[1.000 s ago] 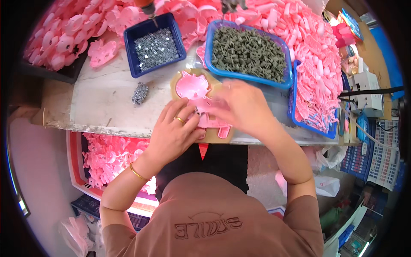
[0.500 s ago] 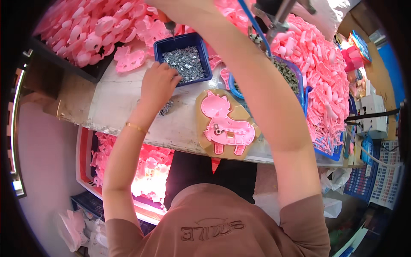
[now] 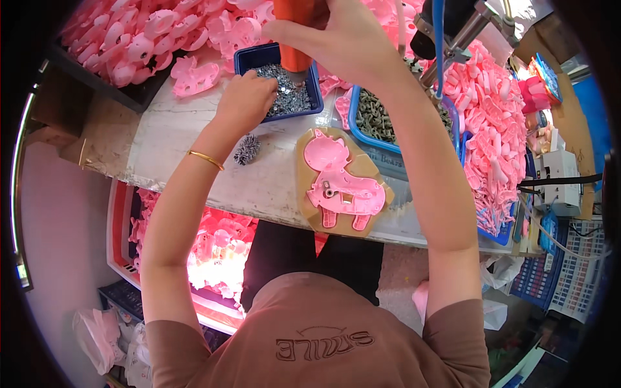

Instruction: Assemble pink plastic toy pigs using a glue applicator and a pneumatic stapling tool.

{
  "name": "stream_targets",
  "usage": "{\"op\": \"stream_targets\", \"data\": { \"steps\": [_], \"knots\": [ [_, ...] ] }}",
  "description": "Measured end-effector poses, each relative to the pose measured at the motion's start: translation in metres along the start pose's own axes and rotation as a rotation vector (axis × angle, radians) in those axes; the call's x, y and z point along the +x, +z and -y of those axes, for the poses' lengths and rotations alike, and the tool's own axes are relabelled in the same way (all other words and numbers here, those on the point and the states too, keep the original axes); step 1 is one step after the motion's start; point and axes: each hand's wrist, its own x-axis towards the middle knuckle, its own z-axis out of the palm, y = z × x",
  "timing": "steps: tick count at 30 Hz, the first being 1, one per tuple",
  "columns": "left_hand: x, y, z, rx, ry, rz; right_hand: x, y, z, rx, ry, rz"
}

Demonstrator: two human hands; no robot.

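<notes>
My right hand (image 3: pixel 359 48) grips an orange power screwdriver (image 3: pixel 293 35), its lower end over a small dark-blue tray (image 3: pixel 315 110). Small silver screws (image 3: pixel 291 100) fill the tray. At the tray's left side, my left hand (image 3: pixel 244 100) has its fingers curled in over the screws; whatever they pinch is hidden. A spiky clump of screws (image 3: pixel 246 149) lies on the table just below that wrist. Closer to me, a pink animal-shaped plastic shell (image 3: pixel 352 194) rests in a tan holder (image 3: pixel 310 216), with a small round metal part (image 3: pixel 329 192) on it.
A blue basket (image 3: pixel 381 146) of grey-green metal parts stands under my right forearm. Pink plastic parts pile up at the back left (image 3: pixel 152 39) and right (image 3: pixel 495 123). A metal stand (image 3: pixel 456 48) with a blue hose rises at the back right. A loose pink shell (image 3: pixel 195 77) lies left of the tray.
My right hand has come toward me and to the right, bringing the screwdriver down over the tray. My left hand has shifted slightly, its fingers now more curled at the screws.
</notes>
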Motion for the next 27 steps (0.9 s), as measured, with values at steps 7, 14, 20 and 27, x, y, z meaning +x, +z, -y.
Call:
{"op": "stream_targets", "data": {
  "steps": [7, 14, 20, 27],
  "knots": [
    [-0.028, -0.011, -0.048, -0.224, 0.324, -0.262, -0.037, -0.010, -0.006, 0.195, 0.116, 0.025],
    [-0.056, -0.009, -0.104, -0.333, 0.412, -0.374, -0.082, -0.002, 0.013, 0.570, 0.155, -0.057],
    [-0.060, -0.005, -0.120, -0.516, 0.357, -0.364, -0.090, -0.003, 0.007, 0.623, 0.097, -0.103],
    [-0.073, -0.003, -0.132, -0.564, 0.316, -0.316, -0.097, -0.015, 0.019, 0.579, 0.237, -0.003]
  ]
}}
